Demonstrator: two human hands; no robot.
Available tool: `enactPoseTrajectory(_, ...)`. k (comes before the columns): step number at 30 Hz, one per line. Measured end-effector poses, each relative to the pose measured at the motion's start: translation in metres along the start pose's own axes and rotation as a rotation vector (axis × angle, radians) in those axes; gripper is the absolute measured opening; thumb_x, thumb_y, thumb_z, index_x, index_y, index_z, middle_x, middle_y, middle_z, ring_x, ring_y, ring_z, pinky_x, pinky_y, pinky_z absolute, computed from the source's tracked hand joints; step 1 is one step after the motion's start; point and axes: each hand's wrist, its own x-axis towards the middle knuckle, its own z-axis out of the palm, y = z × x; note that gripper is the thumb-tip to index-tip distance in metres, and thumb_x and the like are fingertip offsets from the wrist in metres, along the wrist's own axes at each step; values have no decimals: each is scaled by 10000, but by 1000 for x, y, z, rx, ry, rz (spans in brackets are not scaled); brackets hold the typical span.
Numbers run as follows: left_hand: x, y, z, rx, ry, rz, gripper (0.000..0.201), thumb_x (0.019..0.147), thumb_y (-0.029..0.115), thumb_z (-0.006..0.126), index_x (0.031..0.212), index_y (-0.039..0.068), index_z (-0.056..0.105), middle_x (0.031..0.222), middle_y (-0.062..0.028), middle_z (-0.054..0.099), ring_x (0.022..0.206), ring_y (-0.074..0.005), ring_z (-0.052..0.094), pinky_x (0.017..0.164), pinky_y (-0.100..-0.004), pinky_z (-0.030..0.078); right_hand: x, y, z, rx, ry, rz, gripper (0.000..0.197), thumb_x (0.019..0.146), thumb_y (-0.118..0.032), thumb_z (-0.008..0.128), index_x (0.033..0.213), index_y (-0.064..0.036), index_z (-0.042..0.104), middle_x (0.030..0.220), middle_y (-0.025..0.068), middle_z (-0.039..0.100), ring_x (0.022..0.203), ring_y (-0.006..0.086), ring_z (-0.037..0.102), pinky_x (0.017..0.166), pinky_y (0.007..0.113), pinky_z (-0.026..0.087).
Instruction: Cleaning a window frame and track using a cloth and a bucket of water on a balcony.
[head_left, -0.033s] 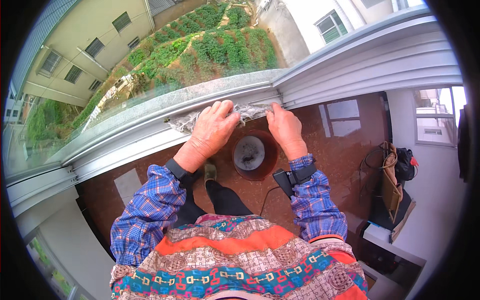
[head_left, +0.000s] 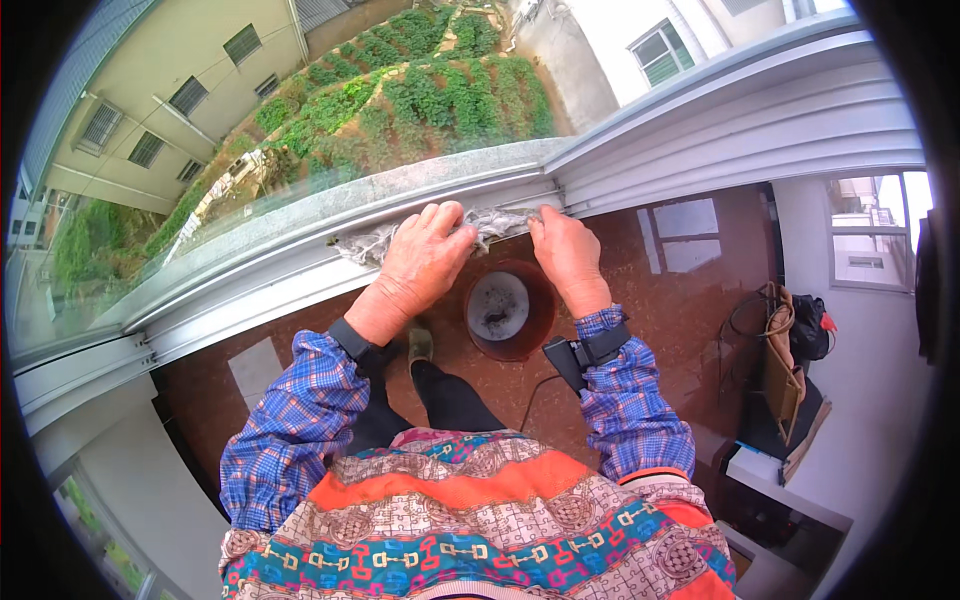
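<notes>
A crumpled grey rag (head_left: pixel 365 243) lies along the white window frame (head_left: pixel 300 283), on its inner ledge. Closed over the rag's middle is my left hand (head_left: pixel 430 255), pressing it against the frame. My right hand (head_left: pixel 568 252) pinches the rag's right end near the corner where the sliding sash meets the track. Beneath and between my hands, a dark red bucket (head_left: pixel 512 343) stands on the floor; greyish water (head_left: pixel 497 305) with dark specks shows inside it.
The window stands open above a planted garden (head_left: pixel 460 100), past a concrete outer ledge (head_left: pixel 400 183). Brown floor (head_left: pixel 640 330) lies below. To the right, flattened cardboard (head_left: pixel 785 390) and a black bag (head_left: pixel 810 328) lean by the wall.
My right hand has shifted very slightly to the left with the rag's end. My left hand has barely moved, and the bucket stays in place.
</notes>
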Motion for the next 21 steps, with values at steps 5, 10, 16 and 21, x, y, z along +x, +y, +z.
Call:
enactPoseTrajectory(5, -8, -5, -10, -96, -22, -34, 296, 749, 59, 751, 1031, 108, 674, 1041, -76, 547, 963, -295, 586, 771, -413, 492, 2, -14, 6, 88, 64, -67, 175, 975, -285, 608, 1031, -138, 685, 881, 181, 729, 844, 430, 700, 727, 537, 556)
enactPoseTrajectory(10, 4, 3, -10, -121, 49, 17, 311, 759, 71, 753, 1059, 117, 683, 1067, -75, 559, 982, -292, 596, 771, -408, 498, 9, -2, -19, 200, 394, -17, 124, 970, -209, 633, 1042, -113, 602, 887, 160, 716, 812, 422, 698, 701, 528, 559)
enactPoseTrajectory(16, 16, 8, 14, 2, -53, -26, 316, 797, 128, 748, 1106, 145, 686, 1136, -66, 548, 1041, -282, 575, 816, -405, 494, -6, -10, -5, 105, 314, -138, 310, 956, -215, 658, 1214, -64, 574, 1259, 173, 614, 913, 398, 709, 760, 502, 577)
enactPoseTrajectory(21, 7, 3, 13, -23, -7, -22, 332, 805, 110, 737, 1131, 127, 676, 1138, -79, 545, 1032, -288, 569, 825, -412, 487, -15, -25, -3, -8, 83, -13, 441, 986, -264, 618, 1320, 17, 556, 1436, 193, 538, 940, 404, 724, 789, 496, 593)
